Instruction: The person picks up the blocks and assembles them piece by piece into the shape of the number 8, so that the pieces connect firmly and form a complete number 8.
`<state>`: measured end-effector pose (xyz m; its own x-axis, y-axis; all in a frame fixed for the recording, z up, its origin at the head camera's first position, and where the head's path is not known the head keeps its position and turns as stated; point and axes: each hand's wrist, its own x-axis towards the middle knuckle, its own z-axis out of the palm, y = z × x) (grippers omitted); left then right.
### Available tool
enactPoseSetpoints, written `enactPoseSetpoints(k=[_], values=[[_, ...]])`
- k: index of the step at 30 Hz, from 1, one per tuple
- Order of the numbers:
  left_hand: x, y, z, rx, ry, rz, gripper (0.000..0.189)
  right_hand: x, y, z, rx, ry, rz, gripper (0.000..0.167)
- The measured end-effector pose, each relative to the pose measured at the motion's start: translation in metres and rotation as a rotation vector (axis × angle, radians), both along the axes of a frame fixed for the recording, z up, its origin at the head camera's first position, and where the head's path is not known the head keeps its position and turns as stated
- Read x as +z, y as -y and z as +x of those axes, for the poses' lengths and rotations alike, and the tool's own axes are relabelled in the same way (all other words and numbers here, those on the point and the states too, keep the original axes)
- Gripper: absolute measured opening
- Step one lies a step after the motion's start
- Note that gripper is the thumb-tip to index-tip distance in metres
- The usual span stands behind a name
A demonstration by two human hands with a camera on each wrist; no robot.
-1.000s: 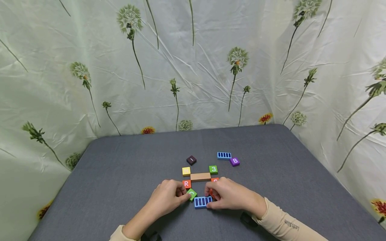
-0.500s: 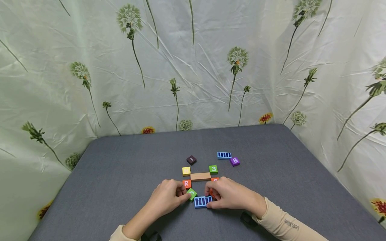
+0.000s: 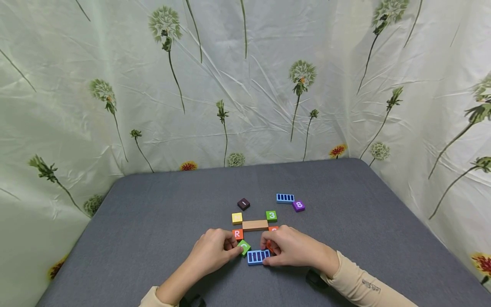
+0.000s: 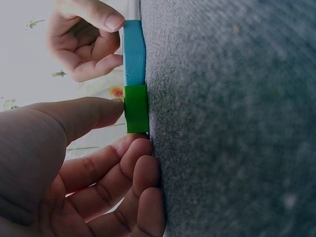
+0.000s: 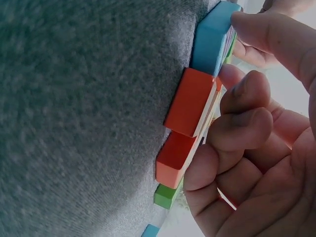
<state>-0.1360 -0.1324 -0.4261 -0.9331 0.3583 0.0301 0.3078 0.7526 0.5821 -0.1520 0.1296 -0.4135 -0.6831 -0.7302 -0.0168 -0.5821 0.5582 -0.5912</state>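
My left hand pinches a small green letter block between thumb and fingers, down on the grey cloth. My right hand holds a blue block with dark bars, its thumb at the block's near right corner. In the left wrist view the green block touches the end of the blue block. Partly hidden under my right fingers is a red block; in the right wrist view this red block sits against the blue one.
Farther back lie a plain wooden block, a red R block, a yellow block, a green 3 block and another red block. Beyond them are a dark block, a second blue block and a purple 8 block.
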Motion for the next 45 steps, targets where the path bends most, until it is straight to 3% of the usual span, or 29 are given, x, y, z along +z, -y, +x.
enactPoseSetpoints(k=[15,28,36,45], values=[[0.004,0.003,-0.001,0.009,-0.024,0.02,0.029,0.006,-0.01,-0.012,-0.018,0.006,-0.077,0.015],[0.025,0.019,-0.012,0.144,-0.013,0.007,0.015,0.018,-0.015,-0.043,-0.076,-0.071,-0.037,0.016],[0.029,0.026,-0.033,0.161,-0.027,0.002,0.012,0.026,-0.018,-0.071,-0.141,-0.089,-0.032,0.016],[0.015,0.032,-0.068,0.111,0.008,0.024,0.017,0.03,-0.009,-0.105,-0.176,-0.077,-0.022,0.022]])
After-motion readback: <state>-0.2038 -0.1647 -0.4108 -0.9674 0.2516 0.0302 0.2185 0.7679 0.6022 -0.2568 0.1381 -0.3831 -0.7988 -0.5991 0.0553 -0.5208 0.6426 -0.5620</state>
